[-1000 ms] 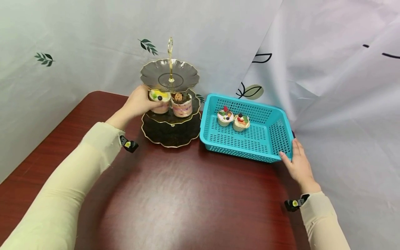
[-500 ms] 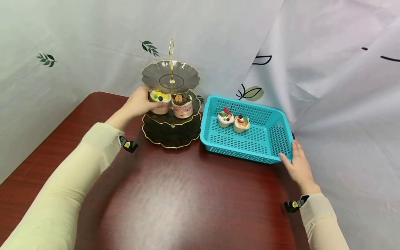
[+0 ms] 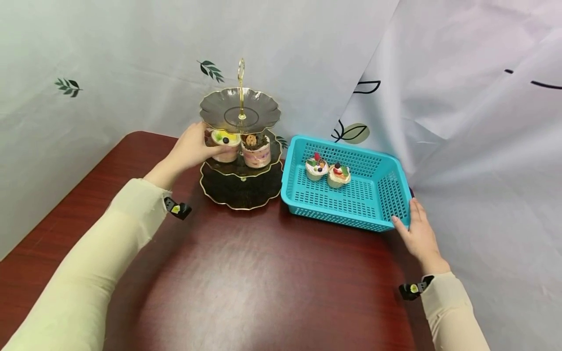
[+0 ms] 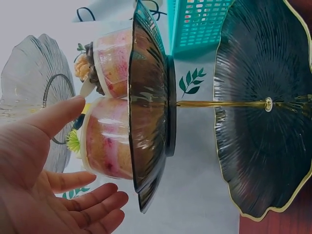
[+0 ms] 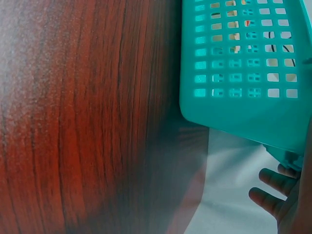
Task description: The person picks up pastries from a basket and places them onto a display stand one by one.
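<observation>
My left hand (image 3: 189, 146) is at the middle tier of a three-tier dessert stand (image 3: 239, 192). Its thumb lies across the front of a clear dessert cup (image 3: 226, 157) with yellow and green topping. In the left wrist view, the fingers (image 4: 92, 200) are spread and stand apart from this cup, which sits on the tier. A second dessert cup (image 3: 256, 158), topped with a walnut and dark crumbs, stands right beside it. At the right end of a turquoise plastic basket (image 3: 333, 219), my right hand (image 3: 419, 236) rests with its thumb at the front corner and fairly straight fingers along the outside.
Two small cupcakes (image 3: 337, 176) with fruit on top sit inside the basket. The stand's top plate (image 3: 259, 109) overhangs the two cups closely. Patterned white cloth (image 3: 145, 68) hangs behind the dark red table (image 3: 263, 287).
The left forearm has shifted slightly down and left, with the hand still at the yellow-topped cup. The right hand stays at the basket's corner. The whole scene sits slightly lower in view.
</observation>
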A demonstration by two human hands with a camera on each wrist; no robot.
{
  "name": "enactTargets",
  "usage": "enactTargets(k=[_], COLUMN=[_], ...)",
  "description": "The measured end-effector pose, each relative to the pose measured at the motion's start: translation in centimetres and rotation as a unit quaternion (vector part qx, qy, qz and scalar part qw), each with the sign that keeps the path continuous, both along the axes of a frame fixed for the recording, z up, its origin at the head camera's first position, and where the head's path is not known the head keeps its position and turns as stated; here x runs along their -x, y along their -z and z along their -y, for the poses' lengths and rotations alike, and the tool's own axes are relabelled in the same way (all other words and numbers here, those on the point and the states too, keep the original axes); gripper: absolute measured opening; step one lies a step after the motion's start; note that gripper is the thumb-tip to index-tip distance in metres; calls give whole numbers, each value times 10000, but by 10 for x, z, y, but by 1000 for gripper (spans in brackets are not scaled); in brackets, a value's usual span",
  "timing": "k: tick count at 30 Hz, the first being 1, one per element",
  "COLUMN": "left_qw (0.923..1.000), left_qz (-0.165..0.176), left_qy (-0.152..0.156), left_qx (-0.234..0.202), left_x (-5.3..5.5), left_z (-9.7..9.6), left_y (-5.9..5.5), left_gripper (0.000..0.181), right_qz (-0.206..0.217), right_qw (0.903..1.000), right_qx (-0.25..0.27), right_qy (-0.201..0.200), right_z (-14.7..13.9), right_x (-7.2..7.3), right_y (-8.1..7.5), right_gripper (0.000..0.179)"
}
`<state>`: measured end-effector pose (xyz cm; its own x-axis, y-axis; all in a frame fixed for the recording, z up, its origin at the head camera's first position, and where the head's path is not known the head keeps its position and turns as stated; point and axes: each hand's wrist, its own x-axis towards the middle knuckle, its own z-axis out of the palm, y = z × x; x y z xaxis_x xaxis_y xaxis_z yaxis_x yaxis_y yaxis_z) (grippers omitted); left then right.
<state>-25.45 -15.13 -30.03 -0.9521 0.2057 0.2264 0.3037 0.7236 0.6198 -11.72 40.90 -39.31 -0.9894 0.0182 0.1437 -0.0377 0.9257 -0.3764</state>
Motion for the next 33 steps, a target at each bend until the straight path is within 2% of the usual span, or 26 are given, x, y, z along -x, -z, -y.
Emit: enactTargets(k=[3, 7, 14, 20, 28, 33], left_qw=[9997, 9986, 9957, 9918, 9780, 9721], left_qz=[14, -242, -644, -1003, -1796, -2086], left_qy=[-235, -458, -564, -620, -710, -662], left_qx=[60, -73, -345, -495, -793, -843], left_x=[-6, -14, -31, -40, -52, -57], left_z=[0, -4, -10, -15, -25, -29], left_y=[0, 1, 14, 22, 27, 30], left_gripper=[68, 67, 66, 67, 62, 61], right_qz=[2, -7, 49, 38, 17, 28], right_qw=[10000, 10000, 10000, 10000, 10000, 10000], right_qx=[-21, -48, -44, 1, 19, 35], right_qy=[9, 17, -29, 10, 32, 65], right_z=[-1, -1, 0, 1, 2, 2], right_x=[0, 0, 0, 0, 1, 1], right_y=[0, -1, -2, -1, 0, 0], right_gripper=[80, 80, 80, 80, 80, 80])
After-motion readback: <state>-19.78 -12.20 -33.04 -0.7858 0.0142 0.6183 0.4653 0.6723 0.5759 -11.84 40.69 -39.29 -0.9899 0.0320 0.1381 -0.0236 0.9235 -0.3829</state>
